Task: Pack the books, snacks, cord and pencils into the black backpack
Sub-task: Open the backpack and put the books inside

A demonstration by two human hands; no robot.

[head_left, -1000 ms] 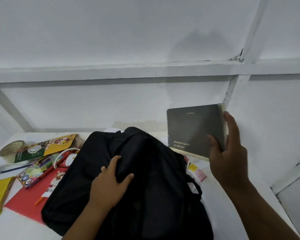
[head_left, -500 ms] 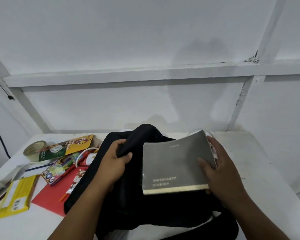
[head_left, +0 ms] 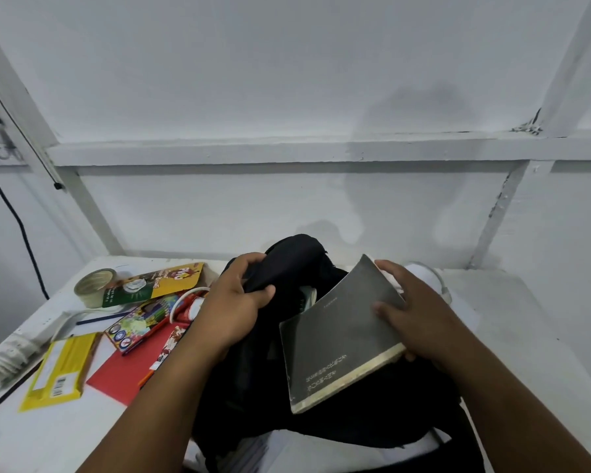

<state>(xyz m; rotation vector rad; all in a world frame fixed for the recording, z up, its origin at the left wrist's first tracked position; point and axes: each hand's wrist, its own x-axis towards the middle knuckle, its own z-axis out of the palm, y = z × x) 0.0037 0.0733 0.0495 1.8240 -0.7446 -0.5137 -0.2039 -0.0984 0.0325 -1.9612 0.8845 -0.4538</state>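
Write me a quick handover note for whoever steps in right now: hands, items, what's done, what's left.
Left hand grips the black backpack flap, holding the mouth open.
Right hand holds the grey book, tilted, far corner at the opening, not yet inside.
On the table, left of the bag: snack packet, pencil box, yellow pack, red folder.
Left: slide the book in, then pack the rest.

1 view only: head-worn wide-angle cam, looking forward and down from the person's side of the counter [head_left: 492,319]. Close range, both forearms enter from the bottom edge. Upper half of frame is the white wall [head_left: 287,80] behind the counter. No 2nd view to overlap.
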